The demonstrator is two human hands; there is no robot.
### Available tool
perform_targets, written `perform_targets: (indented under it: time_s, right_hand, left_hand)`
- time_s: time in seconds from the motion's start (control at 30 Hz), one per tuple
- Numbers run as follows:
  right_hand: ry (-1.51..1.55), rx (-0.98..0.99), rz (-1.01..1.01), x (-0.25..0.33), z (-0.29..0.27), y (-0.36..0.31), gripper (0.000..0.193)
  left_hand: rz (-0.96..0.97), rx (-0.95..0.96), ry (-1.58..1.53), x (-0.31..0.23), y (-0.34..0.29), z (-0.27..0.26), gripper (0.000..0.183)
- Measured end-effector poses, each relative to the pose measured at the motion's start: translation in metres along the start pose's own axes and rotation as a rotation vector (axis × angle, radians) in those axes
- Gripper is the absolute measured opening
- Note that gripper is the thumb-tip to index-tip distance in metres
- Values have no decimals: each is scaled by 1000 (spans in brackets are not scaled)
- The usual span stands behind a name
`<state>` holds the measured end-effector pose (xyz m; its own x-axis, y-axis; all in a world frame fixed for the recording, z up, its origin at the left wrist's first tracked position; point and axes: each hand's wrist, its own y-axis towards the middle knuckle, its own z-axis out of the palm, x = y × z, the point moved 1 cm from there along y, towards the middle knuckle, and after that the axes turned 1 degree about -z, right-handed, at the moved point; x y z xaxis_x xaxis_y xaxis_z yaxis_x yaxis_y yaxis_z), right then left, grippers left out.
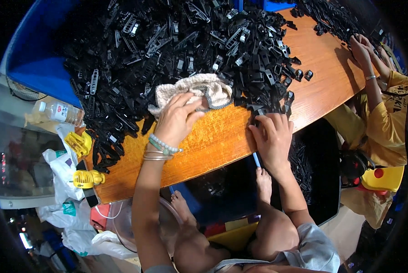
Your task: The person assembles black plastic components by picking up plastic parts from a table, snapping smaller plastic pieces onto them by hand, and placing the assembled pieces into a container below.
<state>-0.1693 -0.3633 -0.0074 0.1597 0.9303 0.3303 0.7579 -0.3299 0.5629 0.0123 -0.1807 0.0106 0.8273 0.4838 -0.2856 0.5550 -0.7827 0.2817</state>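
Observation:
My left hand, with bracelets at the wrist, closes its fingers over the near edge of a bunched cream cloth with a dark border. The cloth lies against the near side of a large heap of black plastic parts. At the heap's right end, my right hand rests by the table's front edge. Its fingers are curled, with a small black plastic part showing between thumb and forefinger; the rest of its grasp is hidden.
The wooden table slopes across the view. A plastic bottle, yellow packet and small yellow fan stand at left. A dark bin with black pieces sits below. At right, another person's hands touch more parts.

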Motion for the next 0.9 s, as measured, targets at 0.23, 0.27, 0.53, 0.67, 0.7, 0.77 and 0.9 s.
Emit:
perform_targets:
  time_s: [0.23, 0.27, 0.53, 0.67, 0.7, 0.77, 0.9]
  right_hand:
    - [-28, -17, -34, 10, 3, 3, 26]
    - [-4, -22, -48, 14, 4, 2, 24]
    - [553, -151, -115, 20, 8, 1, 25]
    - [766, 50, 65, 24, 4, 0, 41]
    - [820, 111, 122, 23, 3, -1, 34]
    - [1020, 181, 313, 28, 5, -2, 29]
    - [1150, 405, 496, 36, 5, -5, 27]
  left_hand:
    - [-174, -380, -45, -9, 45, -34, 23]
    - [-156, -457, 96, -8, 56, -34, 25]
    - [-418, -369, 121, 1, 65, -50, 22]
    - [-433, -370, -325, 9, 6, -55, 15]
    - [-579, -258, -724, 11, -7, -55, 16]
    - [-724, -133, -1129, 13, -29, -54, 18]
    - [-797, -11, -1545, 11, -65, -55, 18]
